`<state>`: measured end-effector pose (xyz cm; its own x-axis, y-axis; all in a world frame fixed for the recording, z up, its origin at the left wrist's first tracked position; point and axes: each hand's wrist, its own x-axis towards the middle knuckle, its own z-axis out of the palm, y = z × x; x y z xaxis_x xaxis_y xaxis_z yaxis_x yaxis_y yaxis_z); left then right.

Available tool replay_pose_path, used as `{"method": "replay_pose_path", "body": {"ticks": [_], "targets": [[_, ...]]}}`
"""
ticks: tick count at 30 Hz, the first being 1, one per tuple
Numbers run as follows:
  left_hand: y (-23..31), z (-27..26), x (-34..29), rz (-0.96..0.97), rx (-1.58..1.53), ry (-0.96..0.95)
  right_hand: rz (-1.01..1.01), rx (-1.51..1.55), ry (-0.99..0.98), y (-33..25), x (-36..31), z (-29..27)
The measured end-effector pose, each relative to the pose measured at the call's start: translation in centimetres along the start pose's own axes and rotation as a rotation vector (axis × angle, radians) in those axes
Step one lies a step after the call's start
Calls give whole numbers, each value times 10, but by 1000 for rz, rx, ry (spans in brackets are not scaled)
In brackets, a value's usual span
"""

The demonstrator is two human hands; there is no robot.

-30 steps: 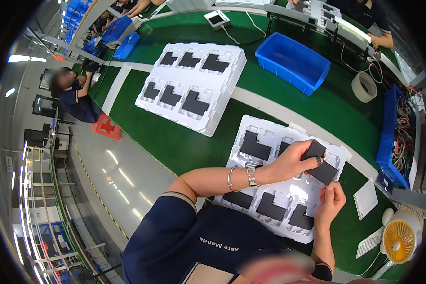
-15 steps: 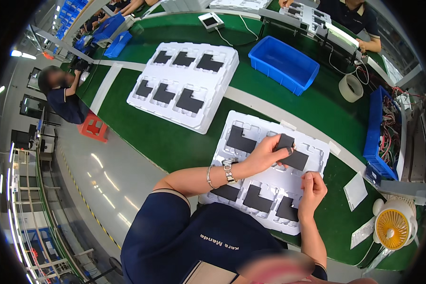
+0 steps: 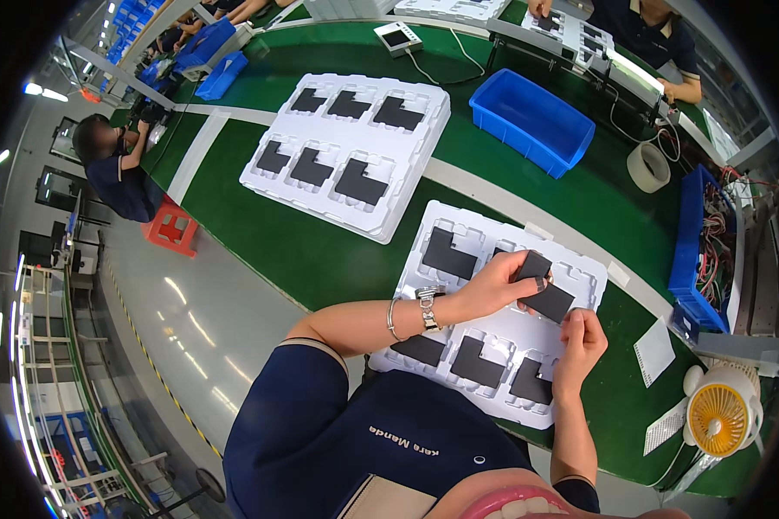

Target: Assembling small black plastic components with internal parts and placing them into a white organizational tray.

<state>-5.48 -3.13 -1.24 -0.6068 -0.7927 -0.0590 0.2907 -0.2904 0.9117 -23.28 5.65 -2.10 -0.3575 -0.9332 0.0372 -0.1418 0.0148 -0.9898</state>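
My left hand (image 3: 493, 287) is closed on a flat black L-shaped piece (image 3: 551, 301), thumb on top, and holds it over a white moulded tray (image 3: 528, 339). My right hand (image 3: 582, 348) has its fingers curled into a pinch beside that piece's lower right corner. Whatever lies between those fingertips is too small to make out. Under my hands, the tray's pockets hold several more black L-shaped pieces (image 3: 478, 367); my left forearm and hand partly cover some of them.
A white tray stack (image 3: 342, 136) with similar black pieces sits ahead to the left. Beyond my hands stands a blue bin (image 3: 528, 125). At right are a tape roll (image 3: 648, 167), a blue box of wires (image 3: 694, 246) and a yellow-and-white fan (image 3: 720, 417). Co-workers sit farther off.
My right hand has come up closer to the black piece's corner. The left hand still grips the piece, and the whole view has shifted slightly.
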Motion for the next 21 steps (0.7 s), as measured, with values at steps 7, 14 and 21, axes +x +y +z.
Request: {"method": "replay_pose_path", "body": {"ticks": [7, 14, 21], "targets": [[-4, 1, 2, -28, -50, 55, 25, 29, -29, 0, -2, -4], [-2, -2, 5, -48, -17, 57, 46, -3, -40, -1, -1, -8], [1, -7, 5, -52, 29, 70, 7, 10, -38, 2, 1, -6]]}}
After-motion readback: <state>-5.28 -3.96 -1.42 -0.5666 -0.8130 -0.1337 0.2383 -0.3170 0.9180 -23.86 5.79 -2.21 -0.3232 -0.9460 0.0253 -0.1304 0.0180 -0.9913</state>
